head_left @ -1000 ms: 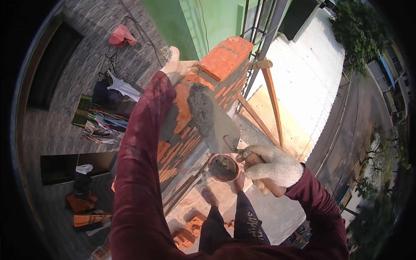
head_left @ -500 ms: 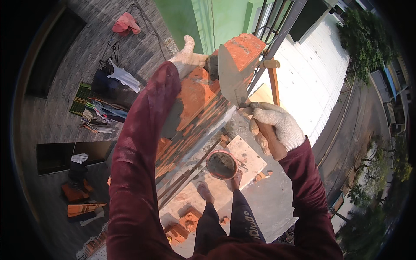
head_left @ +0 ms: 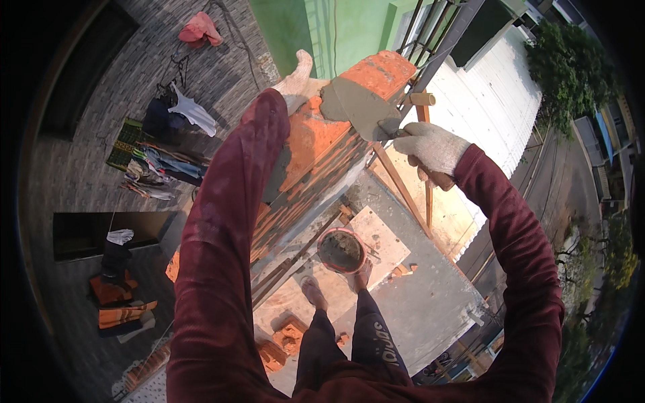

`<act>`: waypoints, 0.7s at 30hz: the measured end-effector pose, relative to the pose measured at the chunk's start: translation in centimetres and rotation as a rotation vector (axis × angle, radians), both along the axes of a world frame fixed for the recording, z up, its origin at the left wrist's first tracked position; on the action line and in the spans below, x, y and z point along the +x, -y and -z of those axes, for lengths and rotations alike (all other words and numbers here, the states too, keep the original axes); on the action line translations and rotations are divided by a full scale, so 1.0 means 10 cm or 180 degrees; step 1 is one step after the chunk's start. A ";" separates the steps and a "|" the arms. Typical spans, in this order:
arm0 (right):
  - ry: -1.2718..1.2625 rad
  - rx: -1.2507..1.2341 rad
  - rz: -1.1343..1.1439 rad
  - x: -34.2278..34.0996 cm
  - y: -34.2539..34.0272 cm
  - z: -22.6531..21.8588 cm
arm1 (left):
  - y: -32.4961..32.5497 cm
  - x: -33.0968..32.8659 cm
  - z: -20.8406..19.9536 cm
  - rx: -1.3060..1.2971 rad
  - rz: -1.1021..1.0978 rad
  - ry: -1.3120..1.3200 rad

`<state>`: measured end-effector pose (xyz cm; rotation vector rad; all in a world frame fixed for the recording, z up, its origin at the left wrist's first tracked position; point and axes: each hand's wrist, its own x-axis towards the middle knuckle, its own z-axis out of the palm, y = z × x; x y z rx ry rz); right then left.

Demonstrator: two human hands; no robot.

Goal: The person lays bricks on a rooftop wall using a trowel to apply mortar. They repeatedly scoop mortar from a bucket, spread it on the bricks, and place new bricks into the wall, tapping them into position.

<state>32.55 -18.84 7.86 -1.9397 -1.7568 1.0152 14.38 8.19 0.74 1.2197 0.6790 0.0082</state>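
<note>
My right hand (head_left: 435, 149), in a whitish knit glove, is closed round the handle of a trowel (head_left: 368, 115). Its broad grey blade lies low over the top of a brick wall (head_left: 310, 140), against a lump of wet mortar (head_left: 332, 106). Just beyond the blade an orange brick (head_left: 381, 70) rests on the wall, with grey smears on it. My left hand (head_left: 294, 86), gloved too, reaches to the wall's far left side near the mortar. Its thumb points up and its fingers stretch flat; their tips are partly hidden.
Below, a bucket of mortar (head_left: 342, 251) stands by my feet on a board (head_left: 376, 235). Loose bricks (head_left: 289, 336) lie lower left. Wooden poles (head_left: 400, 185) and a white roof (head_left: 463, 101) are on the right, a green wall (head_left: 356, 33) ahead. Laundry (head_left: 164, 164) hangs at left.
The trowel blade has tipped from upright to nearly flat and come down onto the mortar. My right hand has moved up and slightly right. The mortar now spreads wider over the wall top.
</note>
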 end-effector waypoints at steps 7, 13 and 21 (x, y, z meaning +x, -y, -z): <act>-0.0167 -0.0632 0.0014 -0.32 -0.01 -0.23 | -0.09 -0.04 0.09 -0.0059 0.0094 0.0064; 0.0249 -0.0958 0.0164 -0.15 -0.07 -0.33 | -0.12 0.02 0.12 -0.0216 0.0104 0.0082; 0.0566 0.0170 -0.0277 -0.28 0.18 0.09 | -0.14 -0.04 0.09 -0.0160 0.0197 0.0056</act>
